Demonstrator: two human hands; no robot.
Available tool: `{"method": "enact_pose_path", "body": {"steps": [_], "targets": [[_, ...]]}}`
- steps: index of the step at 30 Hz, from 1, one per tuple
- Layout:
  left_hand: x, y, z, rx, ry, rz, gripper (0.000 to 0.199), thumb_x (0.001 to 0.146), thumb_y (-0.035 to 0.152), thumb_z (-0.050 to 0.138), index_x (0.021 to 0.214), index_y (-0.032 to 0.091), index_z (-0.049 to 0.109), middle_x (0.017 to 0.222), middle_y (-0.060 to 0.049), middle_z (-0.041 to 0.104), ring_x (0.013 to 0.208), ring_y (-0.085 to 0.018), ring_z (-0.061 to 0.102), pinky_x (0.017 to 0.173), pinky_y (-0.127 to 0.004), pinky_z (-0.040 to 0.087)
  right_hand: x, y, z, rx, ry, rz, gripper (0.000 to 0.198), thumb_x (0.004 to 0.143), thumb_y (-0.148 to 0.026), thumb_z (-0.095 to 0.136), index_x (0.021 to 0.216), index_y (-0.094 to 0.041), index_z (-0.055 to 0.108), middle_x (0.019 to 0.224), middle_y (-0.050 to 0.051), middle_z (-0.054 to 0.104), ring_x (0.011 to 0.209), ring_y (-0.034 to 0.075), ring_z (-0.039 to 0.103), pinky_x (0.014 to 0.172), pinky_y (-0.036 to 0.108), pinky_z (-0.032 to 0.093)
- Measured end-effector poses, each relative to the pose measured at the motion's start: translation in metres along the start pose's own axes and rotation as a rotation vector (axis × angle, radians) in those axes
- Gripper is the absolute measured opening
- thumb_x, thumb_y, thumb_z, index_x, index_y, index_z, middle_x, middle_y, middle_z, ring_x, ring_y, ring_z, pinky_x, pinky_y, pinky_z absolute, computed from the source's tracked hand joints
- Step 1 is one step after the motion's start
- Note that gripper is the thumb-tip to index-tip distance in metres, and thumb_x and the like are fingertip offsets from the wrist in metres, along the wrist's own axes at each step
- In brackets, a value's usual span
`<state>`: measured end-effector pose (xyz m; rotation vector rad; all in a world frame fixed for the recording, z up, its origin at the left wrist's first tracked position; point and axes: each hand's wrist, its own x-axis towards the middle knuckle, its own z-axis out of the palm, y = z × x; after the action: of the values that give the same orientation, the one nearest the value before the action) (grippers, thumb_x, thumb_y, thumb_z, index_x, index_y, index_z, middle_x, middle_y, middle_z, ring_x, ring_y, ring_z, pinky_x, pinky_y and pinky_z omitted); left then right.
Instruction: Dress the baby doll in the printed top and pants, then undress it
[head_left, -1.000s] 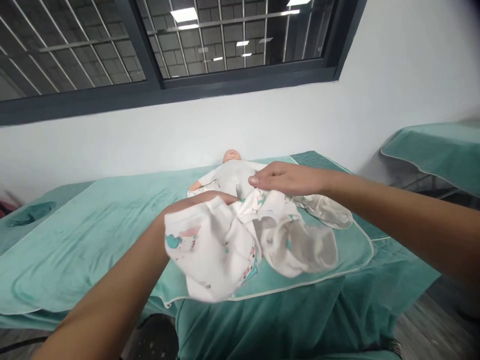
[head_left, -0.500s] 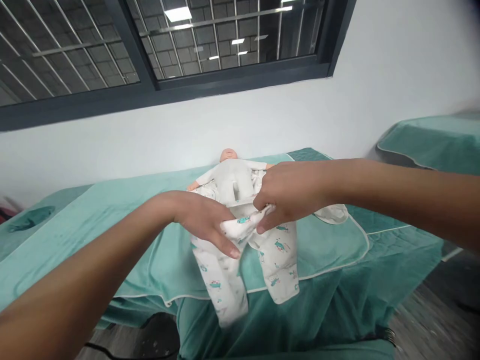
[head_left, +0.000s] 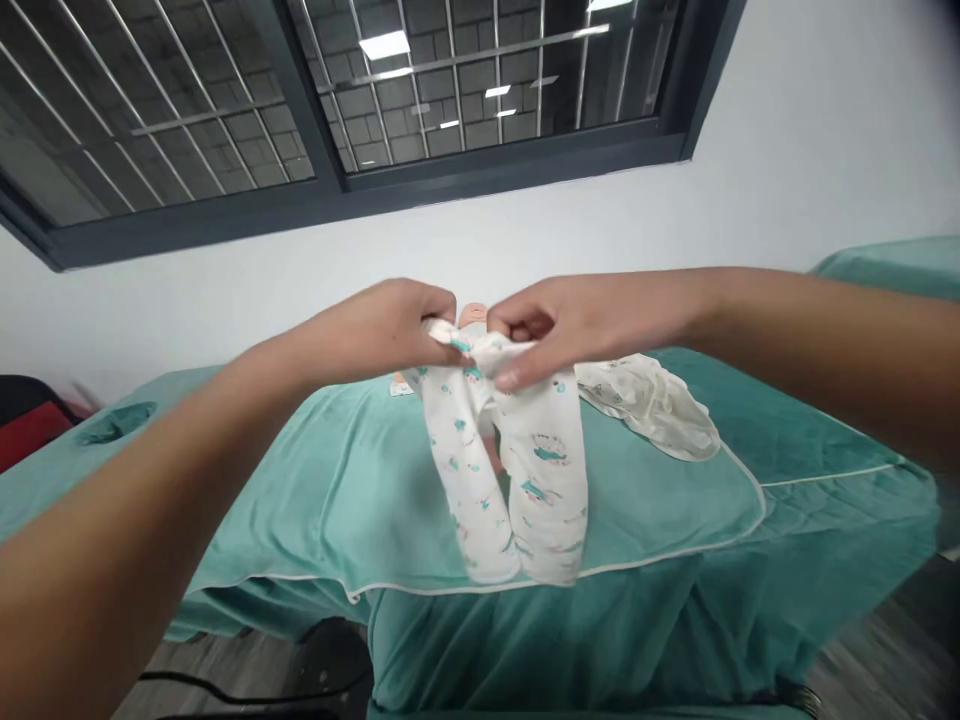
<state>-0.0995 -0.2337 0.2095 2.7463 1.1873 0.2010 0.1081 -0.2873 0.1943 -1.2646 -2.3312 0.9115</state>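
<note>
A pair of white baby pants [head_left: 544, 470] with green and blue prints hangs from both my hands, legs downward. My left hand [head_left: 397, 330] pinches the waistband at its left end. My right hand [head_left: 551, 325] grips the same waistband a little to the right, thumb in front. Behind the pants lies a baby doll [head_left: 474, 314]; its head top shows between my hands, while most of its body is hidden. Beside the pants on the right, a crumpled white printed baby garment [head_left: 652, 405] rests on the bed.
A green towel [head_left: 360, 500] with a white edge covers the green-draped bed [head_left: 847, 510]. Behind it rise a white wall [head_left: 600, 230] and a dark-framed barred window [head_left: 517, 155]. A red and black item [head_left: 34, 435] sits at far left; a black cable [head_left: 225, 690] runs over the floor.
Both hands have lifted the pants by the waistband, away from the towel and up in front of the doll. My left hand has closed on the fabric. The view has shifted slightly.
</note>
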Motion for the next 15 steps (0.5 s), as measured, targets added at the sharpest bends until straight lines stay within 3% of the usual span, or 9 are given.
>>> {"method": "enact_pose_path", "body": {"steps": [3, 6, 11, 15], "targets": [[-0.008, 0.002, -0.005, -0.011, 0.211, -0.034, 0.027, 0.071, 0.044, 0.061, 0.069, 0.018, 0.053, 0.062, 0.003, 0.043, 0.064, -0.012, 0.044, 0.062, -0.024, 0.029, 0.002, 0.002, 0.004, 0.296, 0.093, -0.068, 0.033, 0.080, -0.052, 0.070, 0.078, -0.021, 0.057, 0.069, -0.002, 0.054, 0.063, 0.012, 0.052, 0.056, 0.025, 0.037], [-0.012, 0.003, -0.005, -0.024, 0.319, -0.014, 0.028, 0.073, 0.043, 0.059, 0.065, 0.017, 0.050, 0.062, 0.002, 0.041, 0.068, -0.013, 0.047, 0.066, -0.025, 0.031, 0.005, 0.006, 0.010, 0.434, 0.150, -0.121, 0.032, 0.082, -0.049, 0.071, 0.077, -0.019, 0.060, 0.068, -0.003, 0.055, 0.065, 0.011, 0.055, 0.058, 0.025, 0.041], [-0.008, -0.016, -0.006, -0.009, 0.458, 0.062, 0.035, 0.066, 0.043, 0.070, 0.058, 0.019, 0.047, 0.061, 0.000, 0.040, 0.084, -0.023, 0.054, 0.076, -0.030, 0.038, 0.007, 0.012, 0.003, 0.413, 0.337, -0.167, 0.028, 0.077, -0.041, 0.077, 0.071, -0.017, 0.064, 0.071, -0.001, 0.059, 0.073, 0.014, 0.060, 0.065, 0.028, 0.045], [-0.007, -0.042, -0.006, -0.051, 0.448, 0.060, 0.038, 0.067, 0.048, 0.073, 0.057, 0.020, 0.049, 0.066, -0.001, 0.048, 0.090, -0.024, 0.057, 0.082, -0.032, 0.042, 0.001, 0.027, -0.013, 0.351, 0.514, -0.096, 0.028, 0.075, -0.038, 0.079, 0.064, -0.018, 0.062, 0.070, 0.000, 0.057, 0.076, 0.017, 0.060, 0.068, 0.032, 0.046]]}}
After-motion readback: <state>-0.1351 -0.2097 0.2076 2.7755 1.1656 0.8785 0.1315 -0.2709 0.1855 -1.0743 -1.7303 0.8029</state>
